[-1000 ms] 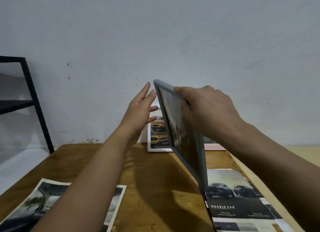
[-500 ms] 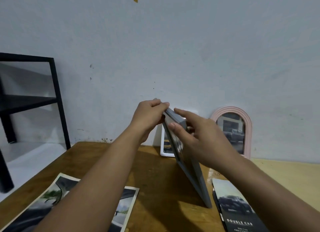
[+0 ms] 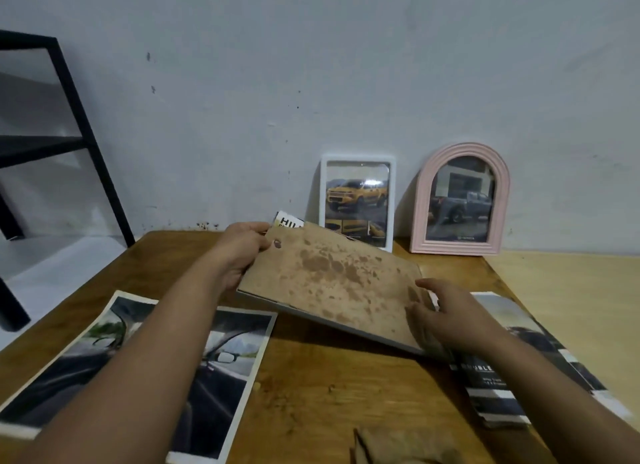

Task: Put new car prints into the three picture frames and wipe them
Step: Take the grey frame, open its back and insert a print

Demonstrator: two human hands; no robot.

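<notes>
While the left hand (image 3: 242,252) grips the stained-backed frame (image 3: 332,280) at centre, "HIL" shows on a print (image 3: 289,220) behind it. Right hand (image 3: 446,316) rests open-fingered on its lower right edge, above a brochure (image 3: 491,380) reading "DOUBLE".

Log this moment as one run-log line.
left hand: grips grey frame, backing up | right hand: fingers on backing | white frame, pink frame: filled

The grey frame (image 3: 332,290) has tipped from edge-on and upright to lying back-up at centre — stained backing showing. The left hand (image 3: 239,252) now grips its upper-left corner; the right hand (image 3: 446,319) has dropped to its lower-right end — fingers loose.
</notes>
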